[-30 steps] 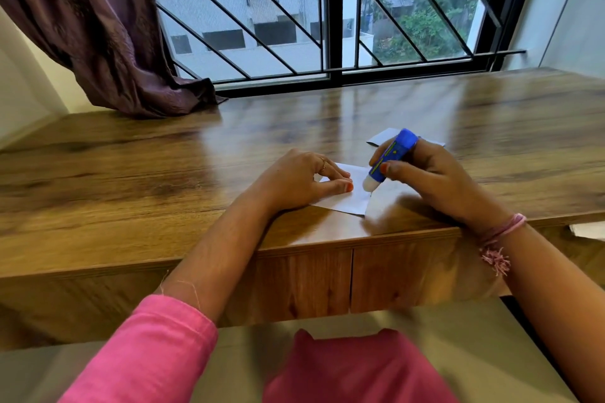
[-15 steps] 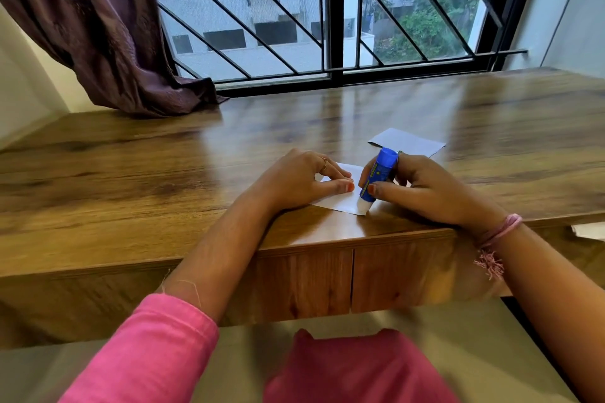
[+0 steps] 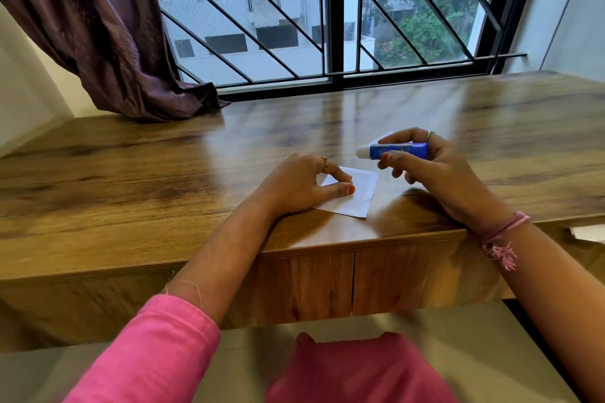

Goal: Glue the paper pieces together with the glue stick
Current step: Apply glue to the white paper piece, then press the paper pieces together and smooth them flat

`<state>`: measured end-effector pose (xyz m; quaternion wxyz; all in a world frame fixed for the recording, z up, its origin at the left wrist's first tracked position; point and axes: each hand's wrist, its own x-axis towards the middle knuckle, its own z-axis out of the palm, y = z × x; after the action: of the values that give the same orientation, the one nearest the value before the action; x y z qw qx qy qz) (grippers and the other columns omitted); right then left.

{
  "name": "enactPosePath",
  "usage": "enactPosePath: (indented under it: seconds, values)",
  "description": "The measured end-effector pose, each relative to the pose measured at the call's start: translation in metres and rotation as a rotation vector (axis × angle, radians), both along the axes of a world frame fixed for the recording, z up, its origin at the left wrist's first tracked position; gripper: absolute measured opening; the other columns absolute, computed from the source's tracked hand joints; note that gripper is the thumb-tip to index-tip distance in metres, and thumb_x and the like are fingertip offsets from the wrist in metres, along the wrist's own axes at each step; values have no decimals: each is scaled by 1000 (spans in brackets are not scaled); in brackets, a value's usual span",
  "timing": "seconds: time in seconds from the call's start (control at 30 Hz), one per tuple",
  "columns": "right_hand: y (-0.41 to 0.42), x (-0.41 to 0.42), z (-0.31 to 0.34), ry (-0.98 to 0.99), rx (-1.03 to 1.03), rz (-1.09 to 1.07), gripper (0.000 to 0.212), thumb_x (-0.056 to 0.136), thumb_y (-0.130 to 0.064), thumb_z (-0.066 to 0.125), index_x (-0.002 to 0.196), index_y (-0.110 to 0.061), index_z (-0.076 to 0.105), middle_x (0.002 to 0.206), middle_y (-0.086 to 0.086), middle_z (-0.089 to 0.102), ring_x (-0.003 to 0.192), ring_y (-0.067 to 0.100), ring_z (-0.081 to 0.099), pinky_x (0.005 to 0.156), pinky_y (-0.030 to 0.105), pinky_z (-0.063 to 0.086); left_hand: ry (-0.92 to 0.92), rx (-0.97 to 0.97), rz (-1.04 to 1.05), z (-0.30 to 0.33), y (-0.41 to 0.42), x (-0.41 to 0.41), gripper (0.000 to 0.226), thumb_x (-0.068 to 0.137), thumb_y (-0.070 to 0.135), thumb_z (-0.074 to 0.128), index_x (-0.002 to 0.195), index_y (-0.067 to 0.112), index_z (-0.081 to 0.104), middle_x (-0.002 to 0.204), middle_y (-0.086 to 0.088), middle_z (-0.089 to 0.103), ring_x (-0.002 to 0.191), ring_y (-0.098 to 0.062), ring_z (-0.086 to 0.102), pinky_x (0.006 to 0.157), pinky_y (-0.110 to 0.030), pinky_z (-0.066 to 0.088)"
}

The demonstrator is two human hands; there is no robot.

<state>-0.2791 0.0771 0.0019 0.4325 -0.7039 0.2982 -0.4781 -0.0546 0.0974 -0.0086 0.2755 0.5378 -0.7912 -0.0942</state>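
A small white paper piece (image 3: pixel 355 198) lies near the front edge of the wooden table (image 3: pixel 163 180). My left hand (image 3: pixel 296 185) presses on the paper's left part with thumb and fingertips. My right hand (image 3: pixel 435 170) grips a blue glue stick (image 3: pixel 397 151), held level above the table to the right of the paper, its white tip pointing left. A second paper piece is mostly hidden behind my right hand and the glue stick.
A purple curtain (image 3: pixel 98 29) drapes onto the table's back left corner. A barred window (image 3: pixel 327 16) runs along the back. Another white sheet (image 3: pixel 589 234) shows at the right edge, below the tabletop.
My right hand lifted the glue stick off the paper's lower right edge and turned it level, up and to the right. My left hand stayed on the paper.
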Motion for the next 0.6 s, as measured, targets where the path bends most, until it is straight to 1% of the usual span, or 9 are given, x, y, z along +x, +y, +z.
enactPosePath:
  seconds: [0.1,0.13,0.2,0.23,0.27,0.33,0.4,0.5,0.6]
  values:
    - [1,3,0,-14,52,-33,17,83,1,64,95,-9,59,85,13,70,55,0,57,52,7,40,12,-3,-6,1,1,0,18,84,42,66,97,31,74,106,12,71,94,-1,60,75,-19,41]
    - [0,5,0,-28,72,-37,17,82,3,64,93,-10,57,86,15,70,54,-1,58,50,7,39,41,-3,-9,1,2,0,17,85,40,66,96,29,74,103,11,72,87,2,60,71,-15,39]
    - [-1,5,-1,-51,100,-53,19,81,3,65,89,-12,56,91,19,70,55,-1,59,49,7,38,115,-9,-11,2,4,0,16,86,35,67,95,22,73,81,12,72,62,8,53,57,-5,33]
    - [-2,5,-1,-61,111,-66,20,80,1,67,88,-14,56,94,22,70,55,0,59,49,7,38,151,-10,-15,3,5,0,16,88,31,66,95,18,72,74,13,69,53,12,49,51,-4,32]
    - [-3,5,-1,-71,122,-78,20,80,0,68,87,-15,56,97,25,70,55,1,58,48,8,38,181,-7,-22,4,5,0,15,89,27,65,96,16,71,73,14,69,51,15,48,50,-4,32]
    - [-3,4,-1,-85,141,-95,21,78,-4,71,87,-16,57,102,29,68,54,1,56,48,9,38,217,-6,-32,7,7,-1,15,91,23,62,102,15,67,92,8,71,65,12,56,59,-8,38]
    - [-4,3,-1,-91,154,-103,21,77,-7,72,88,-17,57,104,30,67,54,1,54,48,10,38,247,12,-43,8,7,0,14,92,19,60,105,16,62,101,7,70,73,0,62,64,-17,45]
    - [-5,3,-2,-110,176,-79,21,77,-8,73,90,-15,57,103,26,69,64,9,56,52,12,41,244,62,-58,6,7,1,22,86,14,66,107,18,58,106,6,70,52,13,53,50,-4,37]
    - [-5,3,-3,-117,187,-47,21,78,-8,72,92,-14,57,95,16,74,78,20,57,59,16,43,266,68,-63,5,6,1,28,83,12,70,107,18,58,107,4,69,51,19,49,46,-2,34]
